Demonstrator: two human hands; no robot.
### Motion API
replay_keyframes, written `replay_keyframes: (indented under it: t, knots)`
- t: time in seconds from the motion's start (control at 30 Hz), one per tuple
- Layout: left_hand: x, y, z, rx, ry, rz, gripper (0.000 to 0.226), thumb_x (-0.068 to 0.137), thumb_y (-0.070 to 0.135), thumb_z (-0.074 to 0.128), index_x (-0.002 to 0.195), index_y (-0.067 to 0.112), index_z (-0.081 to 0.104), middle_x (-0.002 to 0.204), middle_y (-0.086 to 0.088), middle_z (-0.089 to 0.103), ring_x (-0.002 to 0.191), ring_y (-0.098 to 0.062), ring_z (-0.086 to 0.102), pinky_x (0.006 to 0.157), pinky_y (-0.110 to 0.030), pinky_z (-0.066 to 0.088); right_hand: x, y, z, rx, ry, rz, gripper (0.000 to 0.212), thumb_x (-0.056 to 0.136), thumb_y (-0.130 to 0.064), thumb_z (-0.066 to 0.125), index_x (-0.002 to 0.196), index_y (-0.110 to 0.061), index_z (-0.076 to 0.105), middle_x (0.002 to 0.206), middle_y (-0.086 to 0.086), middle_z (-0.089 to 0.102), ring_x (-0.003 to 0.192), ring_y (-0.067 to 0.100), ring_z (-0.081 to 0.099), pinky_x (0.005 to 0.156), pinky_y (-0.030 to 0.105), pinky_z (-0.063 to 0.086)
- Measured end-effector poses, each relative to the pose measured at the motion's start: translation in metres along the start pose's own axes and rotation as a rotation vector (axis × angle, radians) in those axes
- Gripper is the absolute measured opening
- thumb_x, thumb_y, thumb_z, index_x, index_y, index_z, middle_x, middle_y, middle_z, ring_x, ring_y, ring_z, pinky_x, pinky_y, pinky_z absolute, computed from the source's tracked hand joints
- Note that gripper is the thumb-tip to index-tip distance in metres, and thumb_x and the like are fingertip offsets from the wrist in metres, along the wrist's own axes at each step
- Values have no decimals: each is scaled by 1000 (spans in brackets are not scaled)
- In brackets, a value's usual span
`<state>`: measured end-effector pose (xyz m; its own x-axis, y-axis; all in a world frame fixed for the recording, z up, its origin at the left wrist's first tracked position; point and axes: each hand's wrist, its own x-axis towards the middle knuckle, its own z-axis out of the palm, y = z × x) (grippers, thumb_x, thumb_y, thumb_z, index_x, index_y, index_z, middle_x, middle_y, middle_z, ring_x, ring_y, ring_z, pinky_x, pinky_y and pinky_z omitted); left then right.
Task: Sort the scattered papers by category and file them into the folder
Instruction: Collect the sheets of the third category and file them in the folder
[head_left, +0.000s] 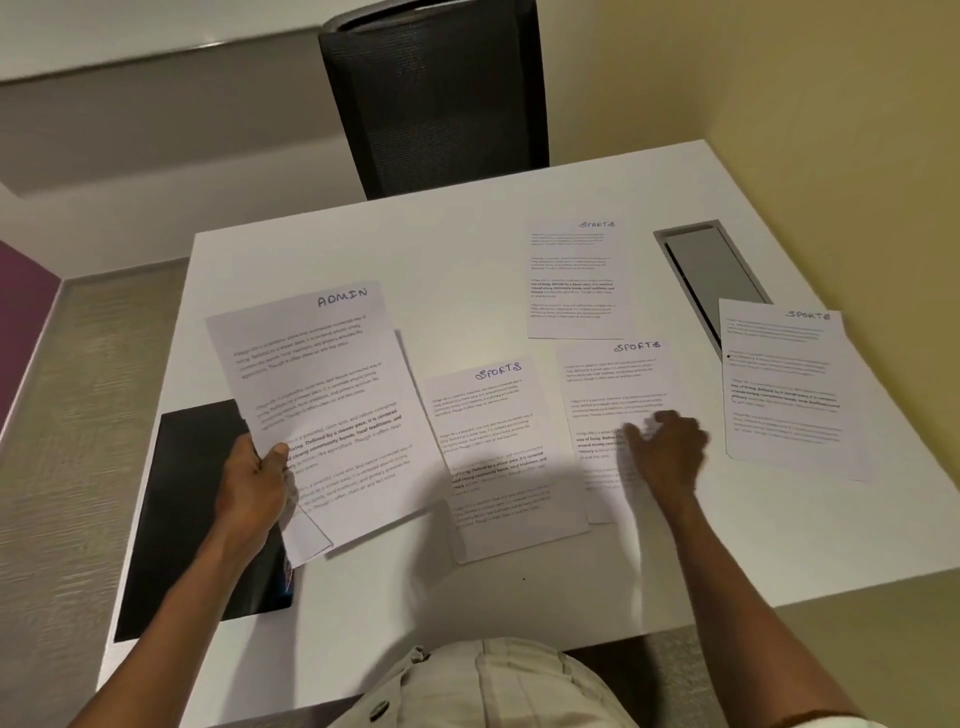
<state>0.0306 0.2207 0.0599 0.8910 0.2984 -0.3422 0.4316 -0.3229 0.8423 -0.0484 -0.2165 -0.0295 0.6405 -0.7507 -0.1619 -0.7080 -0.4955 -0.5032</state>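
Papers, white printed sheets headed ADMIN (322, 410), are being gripped as a gathered stack in the left hand (254, 480) above the black folder (192, 514), while the right hand (667, 449), fingers loosely curled, is pressing on 1 of 4 SPORTS sheets (613, 395) lying on the white bench (467, 260), probably to collect that category next.

The sheet (322, 405) gripped by the left hand (254, 483) is headed "ADMIN". Four sheets flat on the table read "SPORTS": a near-centre sheet (493, 447), a far sheet (574, 280), a right-centre sheet (613, 384) and a rightmost sheet (784, 384).

A black mesh chair (436, 98) behind the white table (467, 249).
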Motion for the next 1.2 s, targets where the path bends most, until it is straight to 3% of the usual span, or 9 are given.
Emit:
replay_keyframes:
  t: [0.2, 0.33, 0.37, 0.4, 0.43, 0.63, 0.8, 1.07, 1.2]
  knots:
    - [-15, -9, 25, 81, -113, 76, 23, 103, 14, 47, 126, 13, 53, 112, -15, 67, 95, -25, 64, 84, -42, 52, -54, -72, 23, 590, -658, -190, 72, 69, -42, 86, 130, -21, 54, 124, -8, 61, 114, 6, 57, 96, 25, 45]
    - [-40, -15, 40, 127, -204, 149, 25, 103, 18, 49, 122, 3, 56, 103, -17, 65, 97, -25, 61, 83, -30, 43, -74, -105, 31, 684, -865, -307, 77, 68, -30, 89, 134, -26, 50, 127, -12, 63, 117, 1, 59, 97, 23, 47]
    - [-46, -17, 43, 120, -218, 157, 30, 102, 27, 51, 122, 4, 57, 121, -23, 58, 96, -20, 61, 84, -30, 43, -77, -110, 33, 683, -870, -326, 63, 72, -26, 86, 128, -25, 56, 121, -9, 68, 112, 5, 63, 94, 26, 51]
    - [-48, -20, 46, 118, -234, 156, 35, 98, 38, 51, 118, 10, 58, 111, 7, 68, 100, -16, 61, 86, -31, 43, -81, -116, 31, 690, -854, -353, 49, 76, -23, 84, 120, -25, 62, 113, -7, 72, 105, 7, 67, 91, 30, 54]
    - [-48, -25, 47, 124, -232, 158, 35, 94, 46, 51, 110, 16, 59, 102, -6, 68, 100, -16, 61, 85, -31, 44, -84, -120, 28, 687, -821, -374, 37, 79, -21, 81, 113, -26, 66, 106, -8, 74, 99, 7, 69, 87, 30, 54]
    - [-44, -32, 52, 70, -166, 114, 18, 95, 30, 59, 110, 21, 64, 106, 6, 70, 103, -9, 63, 81, -19, 44, -93, -130, 14, 669, -710, -440, 13, 84, -11, 74, 90, -22, 69, 77, -16, 73, 72, 0, 68, 66, 13, 49]
    - [-46, -47, 59, 219, -172, 205, 11, 100, 12, 53, 105, 20, 60, 103, 2, 62, 98, -15, 59, 92, -27, 49, -111, -121, 25, 579, -708, -381, 20, 83, -18, 78, 96, -27, 66, 85, -19, 73, 83, 0, 69, 67, 12, 50]
    - [-13, -34, 42, 124, -233, 152, 36, 100, 16, 52, 133, 4, 47, 125, -3, 56, 111, -17, 53, 79, -1, 39, -131, -147, 33, 531, -537, -332, 35, 84, -21, 76, 116, -22, 63, 102, -11, 67, 89, -5, 61, 67, 3, 46]
    - [15, -52, 24, 36, -315, 131, 19, 90, 30, 59, 106, 20, 58, 105, 1, 68, 97, -19, 64, 84, -30, 54, -140, -161, 43, 493, -492, -346, 42, 85, -12, 74, 125, -12, 61, 111, -2, 65, 99, 15, 62, 73, 12, 45]
